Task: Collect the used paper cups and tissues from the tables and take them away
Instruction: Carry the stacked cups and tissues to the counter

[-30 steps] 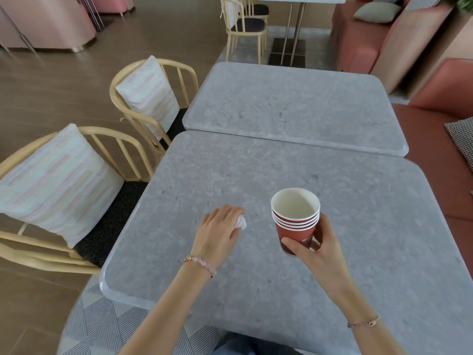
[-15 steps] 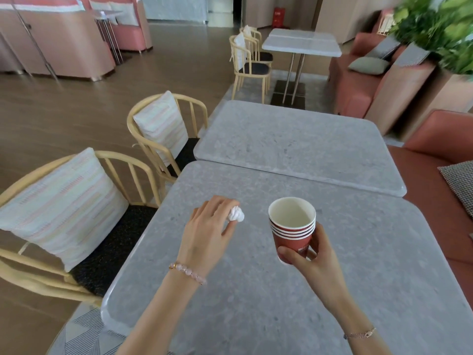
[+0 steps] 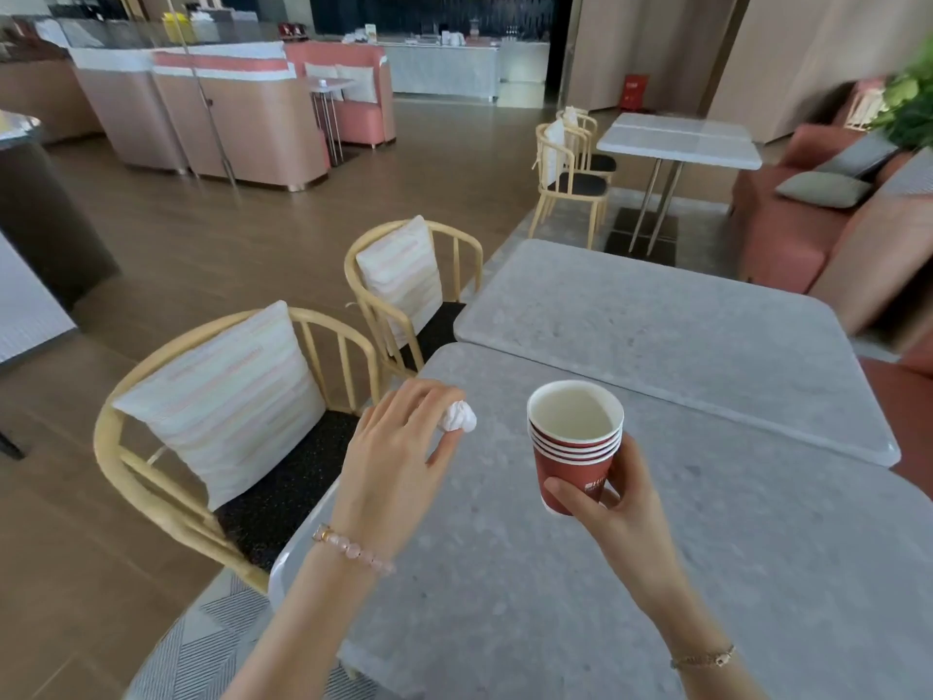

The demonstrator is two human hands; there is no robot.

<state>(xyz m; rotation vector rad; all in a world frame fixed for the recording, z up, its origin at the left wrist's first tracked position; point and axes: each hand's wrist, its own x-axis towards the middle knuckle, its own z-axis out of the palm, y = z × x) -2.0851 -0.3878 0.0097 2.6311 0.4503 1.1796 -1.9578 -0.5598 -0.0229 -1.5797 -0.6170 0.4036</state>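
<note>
Left hand [image 3: 399, 457] pinches a crumpled white tissue [image 3: 457, 417] between thumb and fingertips. The fingers are curled round the wad, which is lifted off the near table [image 3: 707, 573] just left of the cups. Right hand [image 3: 613, 502] grips the lower part of a stack of red paper cups [image 3: 575, 447], with the thumb in front and the fingers wrapped behind. It holds the stack upright over the tabletop; whether the base touches the surface I cannot tell. Nesting the cups probably lets one hand carry them all. The open mouth faces up close beside the tissue, which suggests the wad is meant to go inside so everything travels as one load. The top cup looks empty. With tissue and cups both in hand, dropping the wad in and walking off past the cushioned chair [image 3: 237, 421] seems the step left
</note>
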